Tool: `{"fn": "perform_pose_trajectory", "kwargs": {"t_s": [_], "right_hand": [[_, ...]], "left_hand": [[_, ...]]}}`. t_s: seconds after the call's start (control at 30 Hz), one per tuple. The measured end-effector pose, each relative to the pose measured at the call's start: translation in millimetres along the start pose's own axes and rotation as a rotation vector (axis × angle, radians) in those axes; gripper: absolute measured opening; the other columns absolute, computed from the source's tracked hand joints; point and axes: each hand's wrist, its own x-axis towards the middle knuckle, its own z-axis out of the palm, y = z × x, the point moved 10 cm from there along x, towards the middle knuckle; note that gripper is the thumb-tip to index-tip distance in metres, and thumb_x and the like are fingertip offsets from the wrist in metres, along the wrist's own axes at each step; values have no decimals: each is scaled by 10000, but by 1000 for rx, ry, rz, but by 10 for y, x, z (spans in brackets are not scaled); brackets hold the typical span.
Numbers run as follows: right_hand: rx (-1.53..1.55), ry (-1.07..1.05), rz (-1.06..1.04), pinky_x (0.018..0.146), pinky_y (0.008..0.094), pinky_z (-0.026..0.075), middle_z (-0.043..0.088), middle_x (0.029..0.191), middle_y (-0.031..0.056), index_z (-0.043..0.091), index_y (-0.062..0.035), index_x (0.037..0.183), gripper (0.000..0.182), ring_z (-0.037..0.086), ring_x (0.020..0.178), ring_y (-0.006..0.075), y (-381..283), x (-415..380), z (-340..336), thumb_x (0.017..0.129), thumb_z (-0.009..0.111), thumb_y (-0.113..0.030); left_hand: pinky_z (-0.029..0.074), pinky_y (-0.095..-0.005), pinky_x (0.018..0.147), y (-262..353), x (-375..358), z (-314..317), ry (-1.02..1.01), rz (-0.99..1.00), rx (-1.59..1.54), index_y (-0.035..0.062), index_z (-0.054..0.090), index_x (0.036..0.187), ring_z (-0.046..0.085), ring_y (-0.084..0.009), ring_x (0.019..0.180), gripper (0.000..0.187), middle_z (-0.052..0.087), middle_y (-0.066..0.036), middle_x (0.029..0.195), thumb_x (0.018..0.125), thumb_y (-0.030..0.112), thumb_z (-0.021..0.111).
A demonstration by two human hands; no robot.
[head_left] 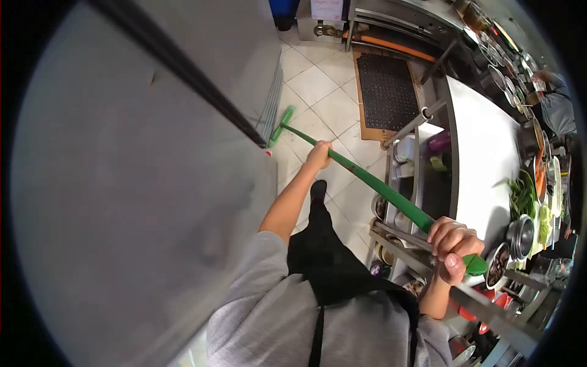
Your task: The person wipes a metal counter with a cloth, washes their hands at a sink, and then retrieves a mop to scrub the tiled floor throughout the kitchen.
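Note:
A long green broom (379,185) slants across the view, its green head (282,126) on the floor beside the base of a large grey metal unit. My left hand (319,156) is closed around the lower part of the handle, arm stretched forward. Near the top end, my right hand (454,244) wraps the handle, and the green tip sticks out past the fingers. This upper hand is close to the edge of the steel worktable. Where the head meets the floor, the bristles are too small to make out.
The grey metal unit (153,183) fills the left side. A black rubber mat (388,92) lies on the tiled floor (315,82). On the right stands a worktable (480,153) with leafy greens (523,194), bowls and pots. Another person (555,104) is beyond it.

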Motion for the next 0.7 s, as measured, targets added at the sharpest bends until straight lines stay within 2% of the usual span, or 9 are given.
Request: {"fn": "perform_pose_trajectory", "kwargs": {"t_s": [0.1,0.13,0.17,0.3,0.33,0.4,0.47,0.63,0.7], "right_hand": [[-73,223,68,392,285,374,443,430,19,374,-92,604,178,399,345,126,170,696,-499,698,523,-70],[-73,262,50,383,258,382,448,429,9,370,-98,598,182,410,343,106,71,935,-658,700,517,-63],[-70,300,39,374,231,390,452,428,-1,366,-103,592,188,421,342,86,-36,1176,-791,702,510,-56],[-182,-51,-180,356,159,422,574,521,22,472,-88,646,125,555,424,84,-453,1782,-869,740,554,-78],[-338,-9,-110,462,124,431,552,521,-67,435,-157,612,128,547,461,7,-450,1855,-975,698,520,-197],[-319,-39,-136,440,115,416,534,491,-81,487,-171,615,105,533,430,8,-469,1824,-1409,700,547,-189],[-198,-36,-426,415,120,402,559,506,-59,543,-170,570,190,532,418,20,-647,1683,-1723,753,562,-219],[-181,-179,-334,478,130,422,572,519,-72,537,-163,606,185,569,470,40,195,2398,-1991,728,626,-269],[-152,-271,-279,510,135,432,578,525,-78,534,-160,623,206,587,497,49,527,2768,-2127,716,658,-295]], "left_hand": [[438,-391,672,44,640,288,-258,-22,-151,79,558,619,541,-318,753,49,557,-143,666,580,87,587],[449,-392,626,274,803,439,-233,121,-61,77,577,613,559,-320,687,60,568,-147,653,564,109,588],[451,-400,597,636,919,366,-264,94,-199,68,589,607,567,-323,643,111,571,-155,639,577,174,609],[441,-401,596,1398,1320,579,-558,165,-271,28,572,605,564,-335,656,186,569,-174,644,622,213,580],[443,-404,624,1518,1452,537,-619,154,-290,24,588,638,568,-336,688,200,572,-191,676,632,225,587],[445,-404,632,1663,1822,535,-637,245,-273,18,592,659,571,-333,700,205,574,-198,685,639,222,597],[444,-404,630,1705,2137,552,-687,239,-268,12,582,648,571,-332,700,208,572,-197,679,639,219,601],[429,-417,603,1423,3341,440,-649,274,-220,5,535,600,561,-332,693,181,555,-184,647,621,167,613],[417,-413,600,1261,3910,310,-442,407,-164,14,533,574,540,-345,674,205,531,-184,619,644,179,634]]}}
